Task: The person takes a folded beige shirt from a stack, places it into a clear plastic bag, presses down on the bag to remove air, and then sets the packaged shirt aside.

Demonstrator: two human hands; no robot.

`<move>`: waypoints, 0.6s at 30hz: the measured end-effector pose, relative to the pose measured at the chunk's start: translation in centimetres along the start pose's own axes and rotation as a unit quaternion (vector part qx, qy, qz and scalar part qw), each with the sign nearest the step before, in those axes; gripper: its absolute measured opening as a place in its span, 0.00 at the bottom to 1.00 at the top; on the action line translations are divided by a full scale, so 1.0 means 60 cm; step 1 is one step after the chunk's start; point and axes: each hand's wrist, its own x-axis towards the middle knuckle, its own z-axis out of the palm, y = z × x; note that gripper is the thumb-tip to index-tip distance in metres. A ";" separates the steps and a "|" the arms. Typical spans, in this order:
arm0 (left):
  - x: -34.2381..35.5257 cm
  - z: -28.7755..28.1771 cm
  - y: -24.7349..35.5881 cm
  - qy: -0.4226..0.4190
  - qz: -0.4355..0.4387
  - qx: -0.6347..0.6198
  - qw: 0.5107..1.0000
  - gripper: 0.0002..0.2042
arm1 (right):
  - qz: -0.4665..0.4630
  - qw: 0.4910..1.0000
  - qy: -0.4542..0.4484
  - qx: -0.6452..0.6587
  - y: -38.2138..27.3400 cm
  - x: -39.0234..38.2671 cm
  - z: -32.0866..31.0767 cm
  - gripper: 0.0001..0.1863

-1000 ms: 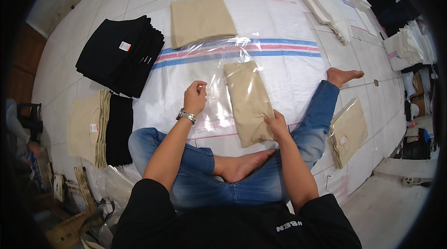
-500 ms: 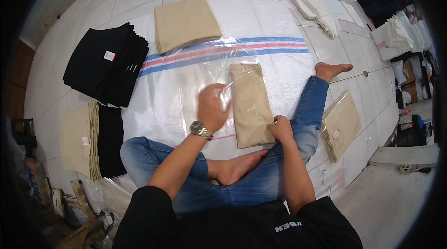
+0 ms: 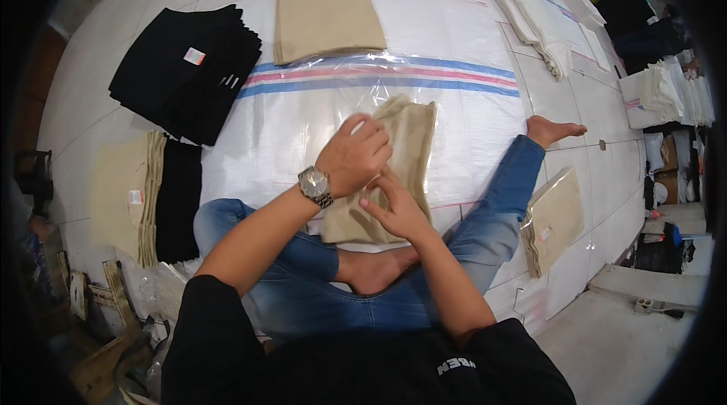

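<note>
A folded beige garment (image 3: 415, 149) lies in front of me, its surface creased and shiny under clear plastic. The clear plastic bag (image 3: 382, 85) spreads past its far end. My left hand (image 3: 356, 151), with a metal watch on the wrist, is closed over the garment's left side; it appears to pinch the plastic, though the fingertips are partly hidden. Close beside it, my right hand (image 3: 400, 209) rests over the near part of the garment, thumb apart from the fingers. The two hands nearly meet.
Black folded garments (image 3: 178, 75) are stacked at the left, with a beige stack (image 3: 125, 197) nearer me. Another beige pile (image 3: 329, 18) lies at the far side of the striped white sheet (image 3: 469, 128). A bagged beige garment (image 3: 553, 219) sits beyond my right leg.
My right hand has moved left from the garment's near right corner toward my left hand. The garment has shifted and wrinkled, its near end now further left. The view has turned slightly.
</note>
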 end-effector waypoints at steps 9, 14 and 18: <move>-0.102 0.077 0.001 -0.001 -0.073 -0.012 0.997 0.03 | 0.091 0.946 0.085 -0.298 0.048 0.048 0.064 0.31; -0.084 0.074 0.009 0.020 -0.073 -0.042 0.996 0.05 | -0.060 0.954 0.205 -0.212 0.159 0.226 0.126 0.29; -0.094 0.068 -0.004 0.024 -0.111 -0.046 0.992 0.04 | -0.010 0.935 0.093 -0.343 0.115 0.307 0.137 0.27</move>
